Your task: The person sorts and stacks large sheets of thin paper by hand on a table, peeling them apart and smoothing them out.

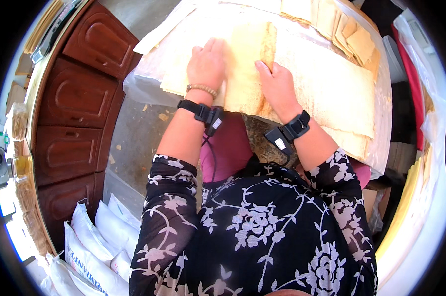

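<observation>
A thin, pale yellow folded sheet [245,74] with a rough brownish right edge lies lengthwise before me on the table. My right hand [278,88] is closed on that right edge, its thumb on top and its fingers curled. Along the left side of the folded sheet rests my left hand [205,66], with its fingers bent; glare washes out the fingertips and hides what they hold. To the right, broad cream sheets [326,84] with ragged borders lie spread in layers. Both wrists carry black strapped devices, and a beaded bracelet circles my left wrist.
Smaller folded yellow pieces [358,42] are piled along the far right of the table [383,113]. Reddish-brown cabinets [77,93] stand to the left, with white filled sacks [92,237] below them. Yellow and red cloth-like material hangs at the right.
</observation>
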`<state>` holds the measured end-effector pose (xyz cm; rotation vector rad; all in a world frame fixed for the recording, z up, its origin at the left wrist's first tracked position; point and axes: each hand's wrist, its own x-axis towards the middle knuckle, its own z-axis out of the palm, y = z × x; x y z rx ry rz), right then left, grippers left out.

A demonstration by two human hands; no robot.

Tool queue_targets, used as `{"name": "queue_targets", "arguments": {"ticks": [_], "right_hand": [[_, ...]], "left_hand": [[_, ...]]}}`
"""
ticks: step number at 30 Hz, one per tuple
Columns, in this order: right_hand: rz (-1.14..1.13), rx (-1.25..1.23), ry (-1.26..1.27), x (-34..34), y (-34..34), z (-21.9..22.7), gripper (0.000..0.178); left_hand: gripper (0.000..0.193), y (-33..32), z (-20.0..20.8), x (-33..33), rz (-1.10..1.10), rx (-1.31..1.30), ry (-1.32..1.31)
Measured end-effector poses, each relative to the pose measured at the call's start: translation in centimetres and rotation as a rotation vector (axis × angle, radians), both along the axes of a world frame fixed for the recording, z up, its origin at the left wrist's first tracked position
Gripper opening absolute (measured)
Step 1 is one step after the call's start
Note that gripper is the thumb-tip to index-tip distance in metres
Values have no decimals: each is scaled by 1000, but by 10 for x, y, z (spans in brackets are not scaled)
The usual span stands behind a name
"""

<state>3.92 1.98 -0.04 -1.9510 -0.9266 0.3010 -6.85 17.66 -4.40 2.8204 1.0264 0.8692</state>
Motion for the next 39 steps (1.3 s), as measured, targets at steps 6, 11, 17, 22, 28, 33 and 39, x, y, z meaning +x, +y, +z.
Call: {"name": "queue_targets", "arguments": {"ticks": [6, 11, 17, 22, 28, 33, 39], "right_hand": [[-61, 16, 343, 30, -17, 22, 32], [62, 85, 450, 72, -31, 51, 36], [127, 48, 464, 129, -67, 90, 48], [82, 122, 654, 159, -110, 122, 47], [6, 206, 724, 181, -165, 128, 46], [-19, 255, 706, 190, -187, 114, 48], [42, 299, 667, 182, -180, 105, 44]], "left_hand": [[43, -1, 0, -6, 3, 90, 11], [43, 0, -2, -4, 22, 48, 36], [42, 2, -8, -1, 24, 71, 70], [40, -6, 1, 0, 37, 23, 81], [40, -4, -3, 2, 43, 18, 112], [33, 4, 16, 9, 3, -93, 326], [35, -82, 52, 84, -488, -304, -30]]}}
